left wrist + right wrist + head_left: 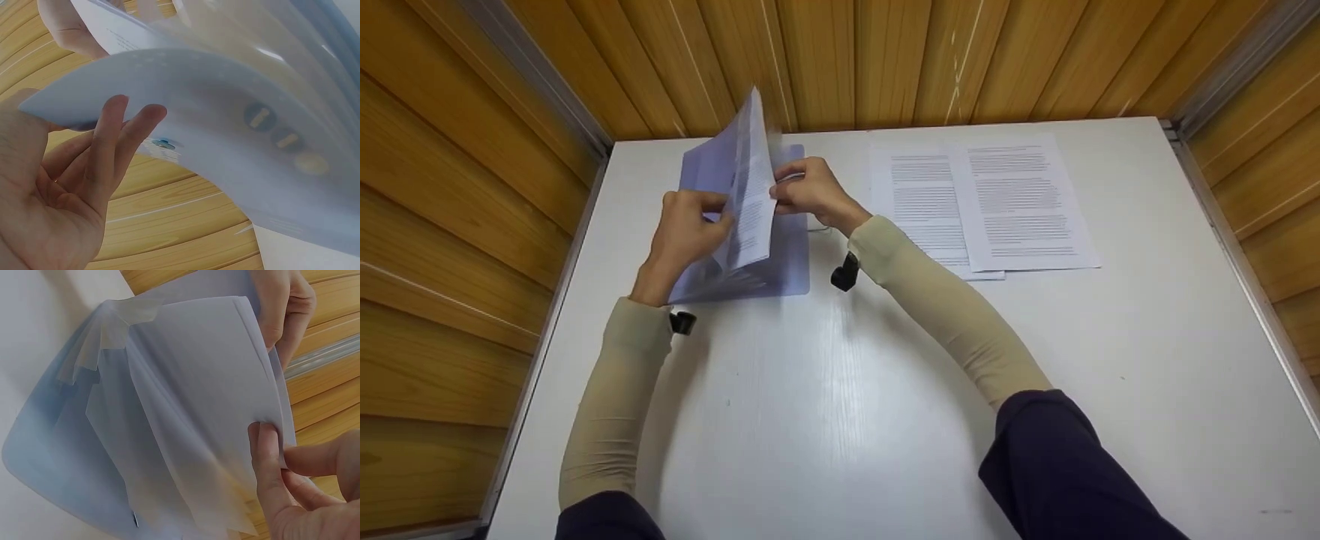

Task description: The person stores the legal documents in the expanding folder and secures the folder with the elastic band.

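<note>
A bluish translucent display folder [791,259] stands partly opened at the back left of the table, its cover and inner leaves raised. My left hand [686,229] holds the raised cover [197,95] by its edge; the left wrist view shows two fingertips in front of it. With thumb and fingers, my right hand [814,191] pinches the edge of the white printed paper [754,199] inside. In the right wrist view that paper [197,354] bends beside several clear plastic pockets [109,416]. Whether it is one sheet or more, I cannot tell.
Right of the folder, two printed sheets lie overlapping: the left sheet [922,202] partly under the right sheet [1020,202]. The white table [825,420] ends at a wood-panelled wall [885,67] behind. Small black cameras [845,272] sit at both wrists.
</note>
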`<state>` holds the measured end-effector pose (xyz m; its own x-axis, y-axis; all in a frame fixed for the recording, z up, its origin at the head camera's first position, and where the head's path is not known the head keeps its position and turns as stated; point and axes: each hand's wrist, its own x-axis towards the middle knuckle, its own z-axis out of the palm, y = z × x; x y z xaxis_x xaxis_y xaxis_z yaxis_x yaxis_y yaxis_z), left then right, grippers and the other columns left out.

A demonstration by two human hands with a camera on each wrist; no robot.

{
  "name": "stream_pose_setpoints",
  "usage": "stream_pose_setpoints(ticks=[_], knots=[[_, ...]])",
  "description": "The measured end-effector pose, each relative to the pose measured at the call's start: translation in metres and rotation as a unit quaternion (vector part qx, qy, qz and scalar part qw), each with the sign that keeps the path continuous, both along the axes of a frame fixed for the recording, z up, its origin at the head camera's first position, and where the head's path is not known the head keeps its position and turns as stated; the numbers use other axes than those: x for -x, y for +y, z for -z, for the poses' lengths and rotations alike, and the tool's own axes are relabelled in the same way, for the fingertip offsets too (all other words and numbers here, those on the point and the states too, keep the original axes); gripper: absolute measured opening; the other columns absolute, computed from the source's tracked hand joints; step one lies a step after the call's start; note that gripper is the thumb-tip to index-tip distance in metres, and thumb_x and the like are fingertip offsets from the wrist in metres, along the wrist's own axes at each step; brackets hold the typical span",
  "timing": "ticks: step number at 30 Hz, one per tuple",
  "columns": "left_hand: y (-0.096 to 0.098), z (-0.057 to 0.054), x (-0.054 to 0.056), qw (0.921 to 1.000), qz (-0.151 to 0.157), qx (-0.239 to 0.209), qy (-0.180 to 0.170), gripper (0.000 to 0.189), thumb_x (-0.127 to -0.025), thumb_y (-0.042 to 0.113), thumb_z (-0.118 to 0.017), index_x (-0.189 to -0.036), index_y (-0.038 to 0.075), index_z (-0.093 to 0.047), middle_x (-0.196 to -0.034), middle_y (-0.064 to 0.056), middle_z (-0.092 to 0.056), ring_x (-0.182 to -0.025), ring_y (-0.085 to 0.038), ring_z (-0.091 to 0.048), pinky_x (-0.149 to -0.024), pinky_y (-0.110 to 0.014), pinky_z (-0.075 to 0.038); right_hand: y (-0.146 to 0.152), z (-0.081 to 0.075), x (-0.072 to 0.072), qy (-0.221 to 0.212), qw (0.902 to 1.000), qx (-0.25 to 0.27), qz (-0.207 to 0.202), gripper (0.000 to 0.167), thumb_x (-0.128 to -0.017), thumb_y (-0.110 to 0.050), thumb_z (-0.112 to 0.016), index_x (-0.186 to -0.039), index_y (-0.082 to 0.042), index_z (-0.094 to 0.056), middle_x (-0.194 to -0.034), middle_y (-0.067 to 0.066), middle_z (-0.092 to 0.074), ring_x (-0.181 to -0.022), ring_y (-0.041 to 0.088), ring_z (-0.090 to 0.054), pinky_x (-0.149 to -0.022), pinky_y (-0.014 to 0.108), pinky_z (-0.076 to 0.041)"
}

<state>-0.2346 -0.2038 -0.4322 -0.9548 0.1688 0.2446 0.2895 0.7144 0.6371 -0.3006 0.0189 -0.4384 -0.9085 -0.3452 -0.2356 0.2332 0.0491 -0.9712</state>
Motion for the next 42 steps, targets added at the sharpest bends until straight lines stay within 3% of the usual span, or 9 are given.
stream_pose_setpoints(ticks=[13,21,30,42], knots=[[-0.001,-0.002,0.0,0.9999,-0.004,0.001,-0.01,0.033,-0.093,0.009,-0.065,-0.121,-0.002,-0.079,-0.113,-0.02,-0.079,-0.094,-0.035,-0.08,-0.079,-0.052,-0.065,-0.014,0.0,0.002,0.004,0.9997,-0.023,0.007,0.032,-0.096,0.005,-0.069,-0.127,0.011,-0.068,-0.106,0.019,-0.075,-0.079,0.016,-0.073,-0.071,0.026,-0.064],[-0.002,-0.001,0.0,1.0,0.002,-0.003,-0.004,0.034,-0.092,0.007,-0.064,-0.121,-0.002,-0.079,-0.114,-0.021,-0.079,-0.096,-0.036,-0.08,-0.079,-0.053,-0.065,-0.023,0.002,0.001,-0.007,0.9997,-0.017,0.016,0.033,-0.094,0.007,-0.07,-0.126,0.013,-0.067,-0.091,0.011,-0.071,-0.07,0.015,-0.07,-0.066,0.025,-0.062],[-0.002,0.0,0.001,1.0,0.0,-0.005,-0.002,0.034,-0.092,0.005,-0.063,-0.12,-0.004,-0.078,-0.114,-0.022,-0.078,-0.097,-0.036,-0.079,-0.08,-0.053,-0.065,-0.027,0.009,0.002,-0.018,0.9992,-0.027,0.021,0.028,-0.095,0.004,-0.07,-0.122,0.012,-0.068,-0.1,0.014,-0.069,-0.07,0.016,-0.07,-0.068,0.026,-0.063],[-0.001,-0.001,0.0,0.9999,0.001,-0.002,-0.015,0.034,-0.093,0.007,-0.065,-0.123,-0.005,-0.077,-0.117,-0.022,-0.078,-0.098,-0.034,-0.079,-0.079,-0.052,-0.065,-0.03,0.012,0.003,-0.021,0.9991,-0.023,0.03,0.026,-0.095,0.003,-0.071,-0.119,0.011,-0.068,-0.097,0.012,-0.069,-0.069,0.016,-0.07,-0.067,0.027,-0.063]])
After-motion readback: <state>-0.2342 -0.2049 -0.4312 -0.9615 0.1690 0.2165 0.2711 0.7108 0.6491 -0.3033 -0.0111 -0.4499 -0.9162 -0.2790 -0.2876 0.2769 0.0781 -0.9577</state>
